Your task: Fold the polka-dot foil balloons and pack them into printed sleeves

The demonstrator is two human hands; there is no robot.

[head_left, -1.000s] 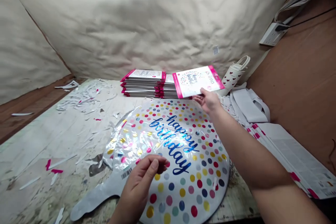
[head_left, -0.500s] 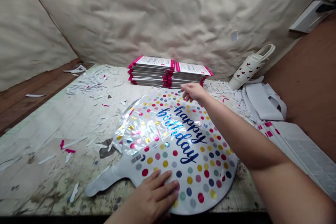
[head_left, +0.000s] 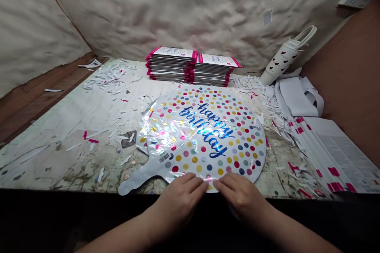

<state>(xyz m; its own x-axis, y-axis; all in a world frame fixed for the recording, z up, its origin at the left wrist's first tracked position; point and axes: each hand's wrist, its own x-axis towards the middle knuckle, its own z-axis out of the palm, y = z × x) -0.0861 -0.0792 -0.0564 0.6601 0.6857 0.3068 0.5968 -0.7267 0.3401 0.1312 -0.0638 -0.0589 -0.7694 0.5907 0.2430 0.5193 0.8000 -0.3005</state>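
Note:
A flat, uninflated foil balloon [head_left: 190,154] with coloured dots and blue "happy birthday" lettering lies on the table, its tail pointing to the near left. Another similar edge shows under its left side, so it may lie on a second one. My left hand [head_left: 185,195] is closed on the balloon's near rim, fingers on top and thumb hidden below. Just to its right, my right hand [head_left: 239,195] pinches the same rim in the same way. A small gap separates the two hands. A barcode shows near the tail.
Two stacks of pink-edged printed packets [head_left: 172,65] stand against the papered back wall. At the right are a white heart-patterned tumbler [head_left: 282,61], curled white strips [head_left: 297,97] and flat printed card sheets [head_left: 341,150]. Paper scraps [head_left: 109,77] litter the table [head_left: 74,114].
My right hand has come back from the balloon's far edge to its near edge. My left hand has gone from lying flat to gripping the rim. The camera view has shifted.

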